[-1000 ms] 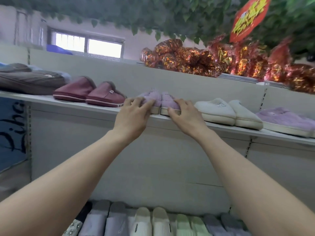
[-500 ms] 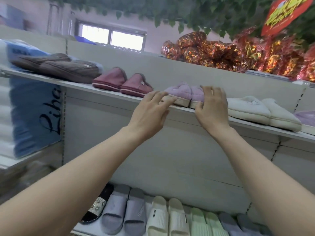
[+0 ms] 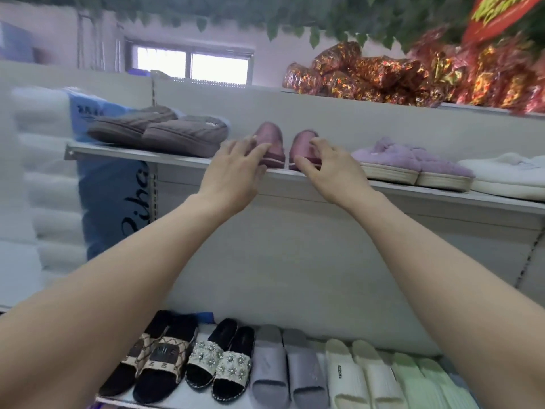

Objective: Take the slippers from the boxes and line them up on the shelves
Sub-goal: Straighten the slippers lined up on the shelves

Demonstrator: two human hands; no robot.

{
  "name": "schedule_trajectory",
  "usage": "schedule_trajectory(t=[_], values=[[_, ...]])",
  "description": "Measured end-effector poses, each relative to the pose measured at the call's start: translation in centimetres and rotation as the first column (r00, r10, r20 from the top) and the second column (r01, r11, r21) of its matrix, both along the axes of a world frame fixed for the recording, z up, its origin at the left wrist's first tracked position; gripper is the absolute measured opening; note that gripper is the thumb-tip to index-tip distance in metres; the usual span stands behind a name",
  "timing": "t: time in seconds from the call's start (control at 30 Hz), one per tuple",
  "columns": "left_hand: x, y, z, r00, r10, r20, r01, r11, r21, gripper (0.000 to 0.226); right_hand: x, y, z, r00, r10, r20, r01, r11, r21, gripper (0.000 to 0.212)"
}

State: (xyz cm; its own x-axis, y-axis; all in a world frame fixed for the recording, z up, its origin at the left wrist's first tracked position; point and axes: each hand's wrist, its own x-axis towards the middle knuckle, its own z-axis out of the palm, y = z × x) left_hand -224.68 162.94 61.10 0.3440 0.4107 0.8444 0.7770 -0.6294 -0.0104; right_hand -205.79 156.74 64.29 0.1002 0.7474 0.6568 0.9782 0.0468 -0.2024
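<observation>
My left fingers (image 3: 255,149) lie spread, nearly straight, against the left pink slipper (image 3: 271,133). My right fingers (image 3: 318,142) curl over the right pink slipper (image 3: 302,140), thumb at its sole. Both slippers stand at the front edge of the upper shelf (image 3: 132,153), slightly apart. I would close this gap gently and keep the toes level with that edge.

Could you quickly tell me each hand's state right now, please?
Left hand: open, straight fingers resting on the left maroon slipper.
Right hand: pinching the right maroon slipper.

head view | faces forward | near upper shelf (image 3: 118,152)
</observation>
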Motion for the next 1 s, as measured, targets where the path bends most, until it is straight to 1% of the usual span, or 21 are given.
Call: schedule_trajectory(t=[0.07, 0.13, 0.23, 0.37, 0.5, 0.53, 0.6, 0.67, 0.7, 0.77, 0.83, 0.9, 0.97, 1.0], values=[[-0.5, 0.8, 0.0, 0.999, -0.048, 0.0, 0.048, 0.998, -0.027, 0.046, -1.2, 0.9, 0.2, 0.997, -0.081, -0.021, 0.081, 0.997, -0.007, 0.054], [-0.6, 1.4, -0.1, 0.996, -0.082, -0.016, 0.082, 0.997, -0.009, 0.046, -1.9, 1.4, 0.0, 0.991, -0.133, -0.001, 0.133, 0.991, 0.012, 0.048], [-0.6, 2.1, -0.3, 0.994, -0.108, -0.026, 0.108, 0.994, 0.014, 0.045, -2.3, 1.6, -0.2, 0.992, -0.128, 0.011, 0.127, 0.991, 0.031, 0.042], [-0.7, 2.7, -0.4, 0.992, -0.128, -0.022, 0.128, 0.992, 0.005, 0.046, -2.0, 1.6, -0.1, 0.993, -0.118, 0.019, 0.118, 0.993, 0.006, 0.044], [-1.4, 1.5, -0.5, 0.991, -0.127, -0.03, 0.127, 0.992, -0.029, 0.047, -1.6, 1.7, -0.1, 0.993, -0.11, 0.033, 0.111, 0.993, -0.041, 0.044], [-1.9, 1.0, -0.6, 0.991, -0.131, -0.04, 0.13, 0.991, -0.011, 0.047, -1.7, 1.8, 0.0, 0.991, -0.126, 0.047, 0.127, 0.992, -0.026, 0.044], [-3.7, 0.3, -0.5, 0.99, -0.124, -0.059, 0.128, 0.99, 0.065, 0.047, -2.6, 2.1, 0.3, 0.984, -0.147, 0.104, 0.138, 0.986, 0.089, 0.046], [-6.2, 0.2, -0.2, 0.996, -0.08, -0.046, 0.086, 0.985, 0.148, 0.041, -4.5, 2.3, 0.8, 0.983, -0.109, 0.148, 0.076, 0.974, 0.216, 0.05], [-7.7, 0.3, 0.1, 0.998, -0.054, -0.024, 0.058, 0.983, 0.173, 0.04, -6.0, 2.3, 1.1, 0.986, -0.074, 0.152, 0.034, 0.966, 0.255, 0.048], [-10.8, 0.9, 0.9, 0.999, -0.01, 0.031, 0.004, 0.981, 0.195, 0.042, -9.2, 2.4, 1.4, 0.991, 0.005, 0.131, -0.042, 0.958, 0.283, 0.043], [-14.0, 1.9, 1.5, 0.995, 0.05, 0.084, -0.065, 0.979, 0.195, 0.043, -12.3, 2.9, 1.5, 0.989, 0.075, 0.128, -0.107, 0.957, 0.268, 0.041], [-17.1, 3.4, 2.0, 0.987, 0.084, 0.139, -0.103, 0.985, 0.14, 0.042, -15.1, 3.7, 1.6, 0.981, 0.128, 0.143, -0.16, 0.958, 0.239, 0.041], [-20.1, 5.1, 2.4, 0.98, 0.112, 0.163, -0.125, 0.989, 0.073, 0.044, -17.5, 4.7, 1.6, 0.983, 0.151, 0.108, -0.17, 0.965, 0.2, 0.044], [-21.3, 6.1, 2.4, 0.979, 0.133, 0.152, -0.141, 0.989, 0.041, 0.046, -18.6, 5.3, 1.6, 0.985, 0.158, 0.075, -0.169, 0.97, 0.174, 0.046]])
